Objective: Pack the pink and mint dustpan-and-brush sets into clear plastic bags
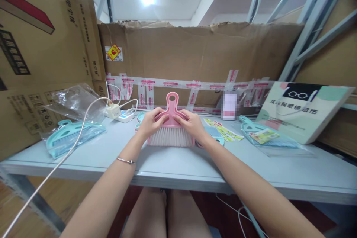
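Note:
A pink hand brush [173, 113] with white bristles stands upright over the middle of the table, its handle with the round hanging hole pointing up. My left hand [153, 122] grips its left shoulder, thumb on the front face. On the opposite shoulder my right hand [192, 123] holds it the same way, thumb in front. The fingers behind the brush are hidden. Partly covered by my hands, a teal piece [140, 116] shows at the left and a blue-teal brush [214, 134] at the right. Green-and-yellow printed cards [226, 132] lie beyond my right hand.
Bagged teal dustpan-and-brush sets lie at left [75, 139] and right [264, 135]. A white cable [80, 130] crosses the table's left side from a plug adapter [113, 111]. A phone [230, 106] leans against the cardboard wall [178, 52]; a printed box [299, 113] stands right.

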Motion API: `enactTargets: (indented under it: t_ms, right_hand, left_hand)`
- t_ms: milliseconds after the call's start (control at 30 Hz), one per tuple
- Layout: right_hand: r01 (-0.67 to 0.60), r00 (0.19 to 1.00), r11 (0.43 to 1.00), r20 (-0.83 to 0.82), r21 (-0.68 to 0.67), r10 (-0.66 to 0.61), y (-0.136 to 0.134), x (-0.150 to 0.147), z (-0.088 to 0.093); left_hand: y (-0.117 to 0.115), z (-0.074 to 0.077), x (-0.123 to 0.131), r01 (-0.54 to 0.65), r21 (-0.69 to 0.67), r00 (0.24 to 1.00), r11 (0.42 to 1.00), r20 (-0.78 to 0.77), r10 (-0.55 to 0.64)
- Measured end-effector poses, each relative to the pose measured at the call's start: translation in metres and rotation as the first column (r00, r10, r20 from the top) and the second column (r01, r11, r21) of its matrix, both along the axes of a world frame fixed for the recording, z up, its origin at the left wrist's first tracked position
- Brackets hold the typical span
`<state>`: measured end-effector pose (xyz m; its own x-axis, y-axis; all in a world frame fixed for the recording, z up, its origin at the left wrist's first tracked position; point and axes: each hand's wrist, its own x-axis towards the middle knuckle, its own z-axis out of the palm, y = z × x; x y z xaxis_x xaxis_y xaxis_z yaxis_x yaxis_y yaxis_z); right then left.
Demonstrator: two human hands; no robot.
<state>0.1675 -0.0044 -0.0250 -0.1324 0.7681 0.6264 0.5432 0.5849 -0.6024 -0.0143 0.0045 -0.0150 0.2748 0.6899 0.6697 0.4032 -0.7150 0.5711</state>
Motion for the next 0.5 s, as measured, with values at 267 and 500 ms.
enactTargets:
  t_ms: [267,500]
  right_hand:
    - [0.602,0.785,0.780,0.300,-0.168,-0.541,0.038,0.125,0.012]
    - [0.742,0.658,0.549,0.578,-0.385,-0.483,0.041,0.197,-0.014]
  left_hand:
    - [0.002,-0.004,-0.003,0.006,0.045,1.000,0.999,-0.018,-0.005]
    - [0.003,-0.004,-0.003,0.006,0.077,0.999,0.997,-0.039,-0.003]
